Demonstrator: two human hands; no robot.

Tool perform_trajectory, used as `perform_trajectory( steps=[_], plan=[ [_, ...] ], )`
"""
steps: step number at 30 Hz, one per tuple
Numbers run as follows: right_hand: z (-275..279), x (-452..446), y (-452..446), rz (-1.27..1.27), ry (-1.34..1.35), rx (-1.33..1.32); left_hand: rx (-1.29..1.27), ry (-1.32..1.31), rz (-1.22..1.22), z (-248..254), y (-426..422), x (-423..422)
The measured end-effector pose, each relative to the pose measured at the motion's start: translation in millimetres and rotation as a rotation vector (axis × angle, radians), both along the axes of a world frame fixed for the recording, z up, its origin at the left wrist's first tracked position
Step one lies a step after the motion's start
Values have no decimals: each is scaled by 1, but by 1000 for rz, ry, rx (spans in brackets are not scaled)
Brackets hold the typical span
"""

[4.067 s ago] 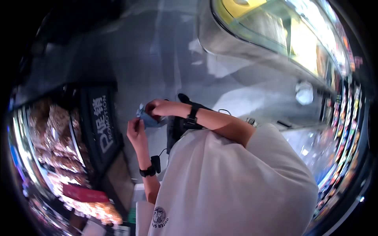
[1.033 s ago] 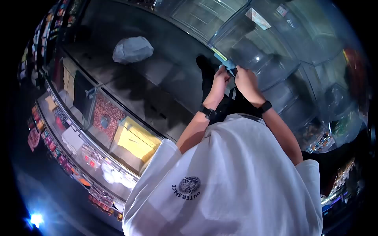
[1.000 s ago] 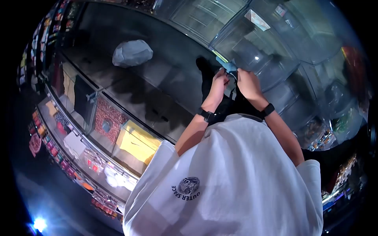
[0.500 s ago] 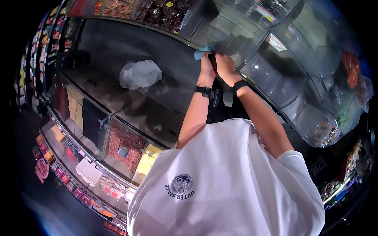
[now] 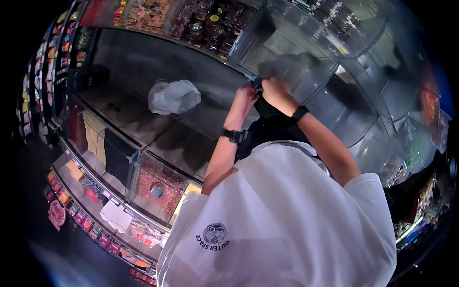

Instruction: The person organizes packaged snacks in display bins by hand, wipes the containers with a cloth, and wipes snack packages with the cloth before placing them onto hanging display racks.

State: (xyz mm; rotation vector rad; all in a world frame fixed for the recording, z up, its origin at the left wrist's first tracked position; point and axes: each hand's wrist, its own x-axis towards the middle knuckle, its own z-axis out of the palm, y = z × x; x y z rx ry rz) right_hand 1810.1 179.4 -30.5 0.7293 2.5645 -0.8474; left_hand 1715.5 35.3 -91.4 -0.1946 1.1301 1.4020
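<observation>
My left hand (image 5: pixel 245 95) and my right hand (image 5: pixel 278 94) are close together in front of me, both with curled fingers. Just beyond their fingertips shows a light blue cloth (image 5: pixel 249 76), mostly hidden; it lies at my left hand's fingers. A small dark object (image 5: pixel 258 83) is pinched between the hands, with my right fingers closed over it; its kind cannot be made out. Below the hands is the black clothing at my waist. The nearest things beyond are clear plastic bins (image 5: pixel 287 71).
A crumpled clear plastic bag (image 5: pixel 174 97) lies on the dark shelf (image 5: pixel 129 110) to the left. Bins of wrapped sweets (image 5: pixel 213 21) stand at the back. A bin of pink pieces (image 5: pixel 160 182) is at lower left. Filled plastic bags (image 5: pixel 411 148) hang at right.
My hands have drawn back slightly towards my body, and my left forearm has swung outwards to the left. Less of the blue cloth shows now. The view has shifted slightly.
</observation>
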Motion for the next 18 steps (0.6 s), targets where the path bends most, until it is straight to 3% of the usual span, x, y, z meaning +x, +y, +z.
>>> perform_trajectory(
  steps=[2,5,7,8,10,12,14,16,18],
  plan=[
    [-1,9,18,40,-56,-92,-161,152,-37,71,-4,-9],
    [19,3,28,-66,143,-217,-180,313,-231,106,-15,-49],
    [49,-12,31,-131,121,-343,-198,456,-327,135,-5,-72],
    [56,-19,31,-133,118,-373,-208,457,-332,138,-3,-83],
    [70,-28,31,-84,181,-374,-293,746,-512,141,9,-110],
    [94,-38,37,-5,210,-400,-398,1157,-582,152,34,-133],
    [110,-42,47,50,136,-429,-418,1485,-573,131,49,-159],
    [123,-37,57,8,133,-414,-388,1584,-596,105,74,-186],
    [140,-37,72,-17,-34,-384,-347,1682,-622,79,95,-206]
  ],
)
